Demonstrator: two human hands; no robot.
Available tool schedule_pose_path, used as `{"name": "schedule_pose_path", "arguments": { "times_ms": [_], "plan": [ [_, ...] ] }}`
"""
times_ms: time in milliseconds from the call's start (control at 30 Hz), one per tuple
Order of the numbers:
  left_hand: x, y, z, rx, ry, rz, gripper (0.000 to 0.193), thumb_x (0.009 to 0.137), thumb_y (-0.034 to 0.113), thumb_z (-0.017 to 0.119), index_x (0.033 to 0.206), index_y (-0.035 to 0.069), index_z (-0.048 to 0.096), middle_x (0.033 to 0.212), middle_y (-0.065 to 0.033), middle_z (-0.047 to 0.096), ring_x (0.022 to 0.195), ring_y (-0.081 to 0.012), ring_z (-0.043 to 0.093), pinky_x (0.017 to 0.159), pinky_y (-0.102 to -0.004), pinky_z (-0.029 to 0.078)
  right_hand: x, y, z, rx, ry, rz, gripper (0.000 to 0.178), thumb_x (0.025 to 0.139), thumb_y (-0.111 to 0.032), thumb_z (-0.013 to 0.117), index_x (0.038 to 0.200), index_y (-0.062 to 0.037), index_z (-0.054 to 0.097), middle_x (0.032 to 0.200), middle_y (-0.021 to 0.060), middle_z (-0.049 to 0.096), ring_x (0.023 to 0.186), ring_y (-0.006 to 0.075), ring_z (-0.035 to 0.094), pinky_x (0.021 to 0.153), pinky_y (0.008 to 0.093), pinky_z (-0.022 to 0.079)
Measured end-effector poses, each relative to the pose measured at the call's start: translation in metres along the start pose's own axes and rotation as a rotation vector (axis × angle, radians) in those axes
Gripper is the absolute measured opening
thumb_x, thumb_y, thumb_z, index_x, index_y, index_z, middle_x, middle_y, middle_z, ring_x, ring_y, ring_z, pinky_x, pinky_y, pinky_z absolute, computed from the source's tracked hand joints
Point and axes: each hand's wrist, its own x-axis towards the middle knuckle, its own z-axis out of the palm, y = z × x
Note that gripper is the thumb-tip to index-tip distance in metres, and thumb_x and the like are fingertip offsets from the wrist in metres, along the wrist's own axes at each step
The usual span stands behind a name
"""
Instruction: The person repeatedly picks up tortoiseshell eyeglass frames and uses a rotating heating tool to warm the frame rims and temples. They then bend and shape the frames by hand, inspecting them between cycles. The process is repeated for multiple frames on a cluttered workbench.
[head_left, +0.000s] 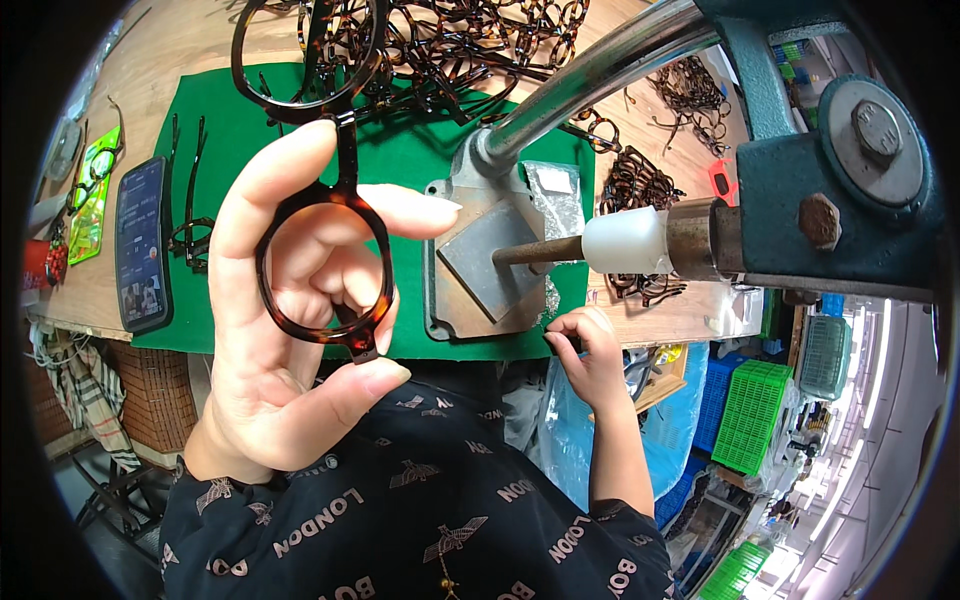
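My left hand [290, 290] is raised close in front of me, its fingers closed round a brown tortoiseshell eyeglass frame [265, 262]. The frame stands on end, one round rim by my palm and the other rim above my fingertips. Through the lower rim some of my curled fingers show. My right hand [590, 350] rests low by the table's front edge, right of the press base [480, 313]. Its fingers are curled together, and a small dark bit shows at the fingertips, too small to name.
A press with a steel post [600, 75] and a teal head [840, 200] stands at right. Its rod, with a white sleeve [622, 242], reaches a square plate [500, 275]. On the green mat [400, 150] lies a phone [143, 245]; tortoiseshell frames [480, 40] pile up behind.
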Motion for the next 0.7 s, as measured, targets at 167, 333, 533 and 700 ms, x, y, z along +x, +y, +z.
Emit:
{"name": "schedule_pose_path", "arguments": {
  "times_ms": [167, 333, 533, 700],
  "plan": [
    [-0.001, 0.002, 0.003, 0.0, 0.016, -0.077, 0.096, 0.065, 0.01, 0.071, 0.141, 0.008, 0.011, 0.119, -0.0193, 0.048, 0.065, -0.01, 0.046, 0.059, -0.0179, 0.039, 0.008, -0.009, -0.003, -0.089, -0.046, -0.057, 0.011, 0.072, 0.0, 0.064, 0.077, -0.0018, 0.055, 0.072, 0.0083, 0.053, 0.068, 0.0234, 0.05, 0.063, 0.0315, 0.041],
    [0.0, 0.001, 0.004, 0.005, -0.048, -0.069, 0.094, 0.067, 0.007, 0.071, 0.14, 0.008, 0.011, 0.119, -0.0196, 0.048, 0.066, -0.0101, 0.047, 0.059, -0.018, 0.04, 0.009, -0.012, -0.005, -0.138, -0.083, -0.068, 0.011, 0.073, -0.001, 0.063, 0.077, -0.0014, 0.053, 0.073, 0.0099, 0.052, 0.068, 0.0266, 0.05, 0.064, 0.033, 0.041],
    [0.001, -0.013, 0.003, -0.032, -0.21, -0.008, 0.096, 0.065, -0.006, 0.068, 0.14, 0.012, 0.011, 0.125, -0.0201, 0.043, 0.077, -0.0122, 0.05, 0.062, -0.0193, 0.041, 0.004, -0.023, -0.016, 0.094, -0.102, 0.128, 0.007, 0.076, 0.0, 0.058, 0.079, -0.0008, 0.052, 0.077, 0.0095, 0.054, 0.075, 0.0234, 0.054, 0.069, 0.0309, 0.042],
    [-0.004, -0.022, 0.017, -0.073, -0.41, -0.128, 0.085, 0.07, -0.015, 0.056, 0.139, 0.008, 0.012, 0.133, -0.0203, 0.036, 0.11, -0.0216, 0.048, 0.077, -0.0236, 0.044, 0.018, -0.079, -0.017, 0.717, -0.044, -0.134, 0.009, 0.074, 0.004, 0.059, 0.079, -0.0013, 0.054, 0.084, 0.0106, 0.06, 0.077, 0.0231, 0.057, 0.071, 0.032, 0.045]
  ]
}}
